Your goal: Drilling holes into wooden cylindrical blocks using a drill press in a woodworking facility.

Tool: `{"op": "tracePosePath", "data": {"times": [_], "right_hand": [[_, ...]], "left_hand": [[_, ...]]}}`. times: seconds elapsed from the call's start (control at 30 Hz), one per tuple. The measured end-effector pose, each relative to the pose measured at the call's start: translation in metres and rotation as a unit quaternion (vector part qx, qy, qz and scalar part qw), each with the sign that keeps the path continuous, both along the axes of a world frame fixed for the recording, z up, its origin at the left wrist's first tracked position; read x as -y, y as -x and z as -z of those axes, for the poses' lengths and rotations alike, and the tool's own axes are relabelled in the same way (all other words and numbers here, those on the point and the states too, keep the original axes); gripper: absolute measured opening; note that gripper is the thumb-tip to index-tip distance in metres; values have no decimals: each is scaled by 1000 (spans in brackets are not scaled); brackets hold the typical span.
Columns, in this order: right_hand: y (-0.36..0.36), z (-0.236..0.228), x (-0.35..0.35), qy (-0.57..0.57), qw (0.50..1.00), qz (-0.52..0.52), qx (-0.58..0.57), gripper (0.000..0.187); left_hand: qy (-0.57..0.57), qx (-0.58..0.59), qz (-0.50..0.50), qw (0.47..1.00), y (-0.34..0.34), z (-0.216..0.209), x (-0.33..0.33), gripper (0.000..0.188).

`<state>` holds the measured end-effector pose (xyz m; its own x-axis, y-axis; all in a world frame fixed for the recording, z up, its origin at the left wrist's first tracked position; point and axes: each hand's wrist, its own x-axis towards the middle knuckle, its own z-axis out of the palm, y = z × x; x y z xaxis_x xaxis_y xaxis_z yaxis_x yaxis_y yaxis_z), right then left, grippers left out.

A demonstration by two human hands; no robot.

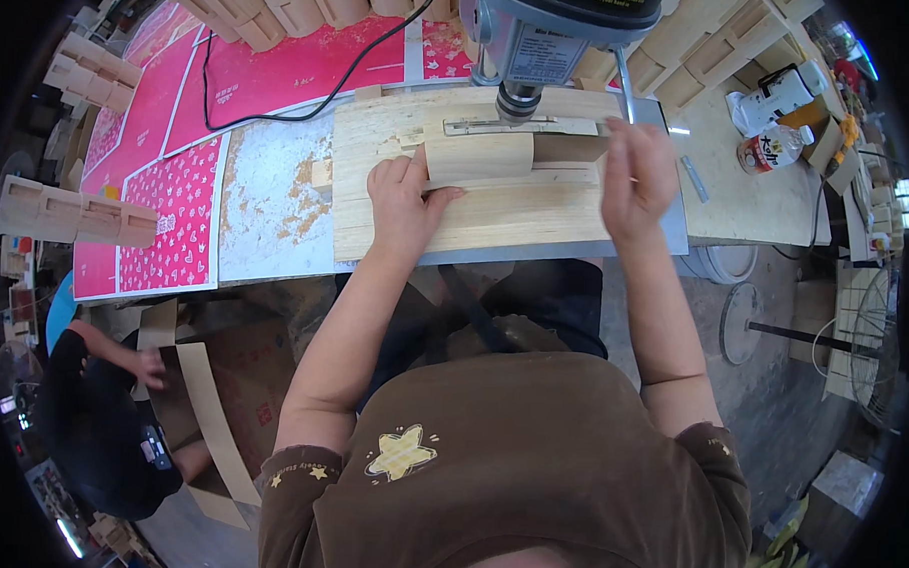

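A pale wooden workpiece (484,157) with a hollow at its right part lies on a flat wooden board (497,213). My left hand (402,197) grips its left end, the thumb along the near side and the fingers on top. Directly above its far edge hangs the chuck (517,104) of a drill press (553,49); I cannot make out the bit's tip. At the right, my right hand (640,175) is closed round the lower end of the drill press lever (624,82), its fingers partly blurred. A narrow slotted strip (560,127) runs along the workpiece's far side.
Similar wooden pieces (77,213) stand at the left and in rows behind. A black cable (310,114) crosses the pink table covering (271,82). Bottles (775,150) stand at the right. At lower left, a co-worker (100,412) reaches into a cardboard box (214,421).
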<state>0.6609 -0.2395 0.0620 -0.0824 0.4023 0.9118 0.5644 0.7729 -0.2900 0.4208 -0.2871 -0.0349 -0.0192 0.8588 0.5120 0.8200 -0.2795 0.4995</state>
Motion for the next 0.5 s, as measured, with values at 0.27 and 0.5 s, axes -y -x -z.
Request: {"op": "tracePosePath", "data": {"times": [0.27, 0.5], "right_hand": [[17, -171, -96, 325, 938, 60, -109, 34], [-2, -144, -22, 195, 977, 84, 27, 26]], "left_hand": [[-36, -31, 21, 999, -38, -5, -12, 66], [-26, -14, 21, 999, -39, -6, -10, 62]]}}
